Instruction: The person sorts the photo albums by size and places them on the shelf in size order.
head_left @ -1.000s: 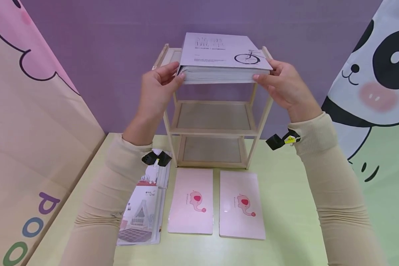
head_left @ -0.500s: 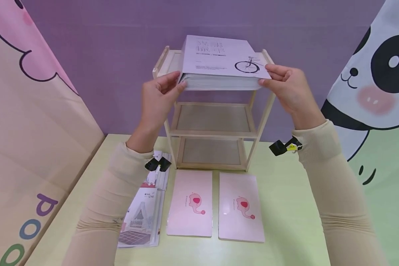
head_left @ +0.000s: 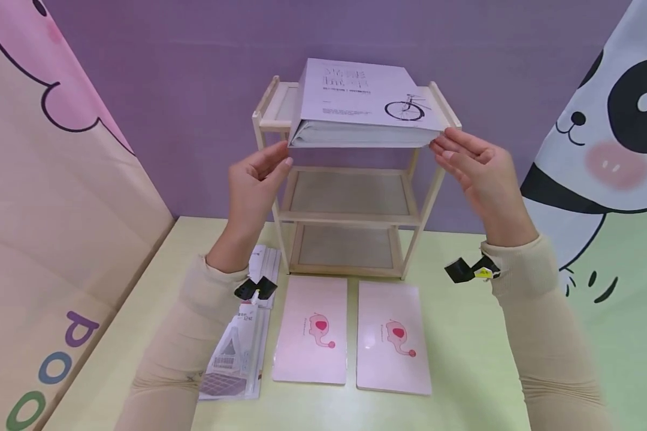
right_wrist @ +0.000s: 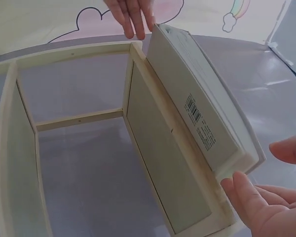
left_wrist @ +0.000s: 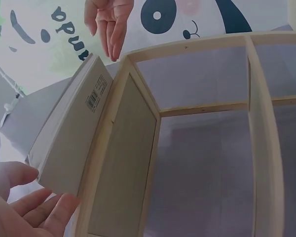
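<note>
A thick book with a bicycle drawn on its white cover lies flat on the top shelf of a light wooden rack. Its front edge juts out over the shelf's front. My left hand is at the book's front left corner, thumb and fingers parted; in the left wrist view the fingertips are at or very near the corner, and I cannot tell whether they touch. My right hand is beside the front right corner, fingers extended; the right wrist view shows its thumb off the book.
Two pink booklets with elephant drawings lie side by side on the pale green table before the rack. Left of them are stacked books, partly covered by my left sleeve. A purple backdrop hangs behind.
Both hands held the book's front corners earlier; now their grip is loosened and they have come down and slightly outward. The book has settled lower onto the top shelf.
</note>
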A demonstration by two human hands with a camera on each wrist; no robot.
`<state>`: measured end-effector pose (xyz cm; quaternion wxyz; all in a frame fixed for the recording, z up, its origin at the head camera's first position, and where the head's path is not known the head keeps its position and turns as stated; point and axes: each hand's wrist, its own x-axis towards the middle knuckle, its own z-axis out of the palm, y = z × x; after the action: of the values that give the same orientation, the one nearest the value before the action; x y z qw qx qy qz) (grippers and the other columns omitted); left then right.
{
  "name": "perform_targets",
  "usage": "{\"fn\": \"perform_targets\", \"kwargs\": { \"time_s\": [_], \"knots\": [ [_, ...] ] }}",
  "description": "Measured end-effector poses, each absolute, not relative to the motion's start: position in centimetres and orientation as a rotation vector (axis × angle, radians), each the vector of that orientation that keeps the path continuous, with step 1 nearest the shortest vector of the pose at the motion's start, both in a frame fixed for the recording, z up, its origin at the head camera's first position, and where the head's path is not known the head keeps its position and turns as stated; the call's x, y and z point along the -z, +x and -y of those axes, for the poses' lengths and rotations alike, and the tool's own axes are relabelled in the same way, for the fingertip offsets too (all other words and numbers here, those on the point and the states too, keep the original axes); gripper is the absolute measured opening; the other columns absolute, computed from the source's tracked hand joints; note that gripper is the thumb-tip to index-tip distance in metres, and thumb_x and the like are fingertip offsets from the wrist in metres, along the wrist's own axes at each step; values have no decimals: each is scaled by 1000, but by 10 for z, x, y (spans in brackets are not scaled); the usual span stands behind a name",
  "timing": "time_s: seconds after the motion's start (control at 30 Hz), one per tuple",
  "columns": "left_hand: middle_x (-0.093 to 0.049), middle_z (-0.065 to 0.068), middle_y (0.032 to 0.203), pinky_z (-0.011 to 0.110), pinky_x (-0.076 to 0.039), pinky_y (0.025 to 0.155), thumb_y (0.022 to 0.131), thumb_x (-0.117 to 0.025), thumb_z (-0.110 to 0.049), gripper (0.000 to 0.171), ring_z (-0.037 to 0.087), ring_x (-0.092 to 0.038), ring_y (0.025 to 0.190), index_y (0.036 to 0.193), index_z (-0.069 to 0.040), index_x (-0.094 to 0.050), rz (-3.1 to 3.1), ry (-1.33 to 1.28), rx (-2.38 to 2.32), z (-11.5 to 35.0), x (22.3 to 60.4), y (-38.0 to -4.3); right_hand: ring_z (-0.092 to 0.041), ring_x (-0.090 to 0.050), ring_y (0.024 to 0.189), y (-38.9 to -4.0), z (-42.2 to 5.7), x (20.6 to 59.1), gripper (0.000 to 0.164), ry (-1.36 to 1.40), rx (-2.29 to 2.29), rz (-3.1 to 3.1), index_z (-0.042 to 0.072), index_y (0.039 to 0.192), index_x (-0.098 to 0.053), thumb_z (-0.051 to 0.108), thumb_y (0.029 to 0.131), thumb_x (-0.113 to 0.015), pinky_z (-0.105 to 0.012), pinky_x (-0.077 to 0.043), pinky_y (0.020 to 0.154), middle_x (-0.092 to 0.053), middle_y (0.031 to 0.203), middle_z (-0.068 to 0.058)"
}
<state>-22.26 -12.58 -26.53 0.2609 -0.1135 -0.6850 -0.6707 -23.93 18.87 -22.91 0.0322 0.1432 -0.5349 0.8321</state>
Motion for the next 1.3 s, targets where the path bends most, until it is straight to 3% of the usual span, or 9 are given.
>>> {"fn": "perform_targets", "kwargs": {
  "time_s": [0.2,0.37,0.5,0.73,0.93,1.17,1.3],
  "knots": [
    [-67,18,116,22,-51,84,90,-65,-1,29,7,-65,96,118,7,-65,1884,-275,1863,125,283,-217,-23,-64,108,-227,-197,255,53,579,-2562,1606,-16,139,-37,-6,91,-59,-29,-49,91,-66,117,-15],
    [-66,19,117,19,-51,82,90,-64,0,29,5,-65,96,119,8,-65,1960,-277,1894,121,305,-210,-20,-64,108,-218,-205,289,36,677,-2511,1696,-9,131,-52,-5,95,-53,-28,-48,93,-68,115,-11],
    [-64,21,118,20,-51,83,90,-64,1,30,12,-66,101,119,8,-64,2011,-271,1953,116,326,-206,-17,-63,110,-210,-211,320,32,693,-2473,1794,-5,128,-57,-5,97,-50,-27,-48,93,-67,117,-6],
    [-64,22,118,20,-50,84,90,-63,2,30,14,-66,101,119,10,-63,2091,-230,2009,105,363,-200,-15,-63,109,-201,-215,367,30,605,-2475,1889,-1,125,-60,-4,98,-48,-28,-48,93,-67,117,-3],
    [-64,23,117,19,-50,83,91,-61,3,28,27,-64,108,117,12,-63,2119,-233,2037,97,395,-193,-14,-63,107,-189,-217,395,26,549,-2484,1968,-2,121,-61,-3,99,-47,-29,-48,94,-67,114,-1],
    [-65,24,116,24,-53,81,92,-58,3,26,19,-65,100,116,13,-63,2092,-225,2113,84,420,-186,-16,-64,104,-182,-217,424,21,404,-2540,1978,-1,113,-63,-3,98,-48,-29,-48,93,-68,108,-3],
    [-65,23,116,23,-53,80,92,-58,4,27,26,-64,103,117,13,-62,2123,-199,2162,73,438,-182,-15,-66,101,-177,-218,440,20,299,-2558,2004,-5,113,-62,-3,98,-49,-28,-49,91,-68,106,-3]
  ]
}}
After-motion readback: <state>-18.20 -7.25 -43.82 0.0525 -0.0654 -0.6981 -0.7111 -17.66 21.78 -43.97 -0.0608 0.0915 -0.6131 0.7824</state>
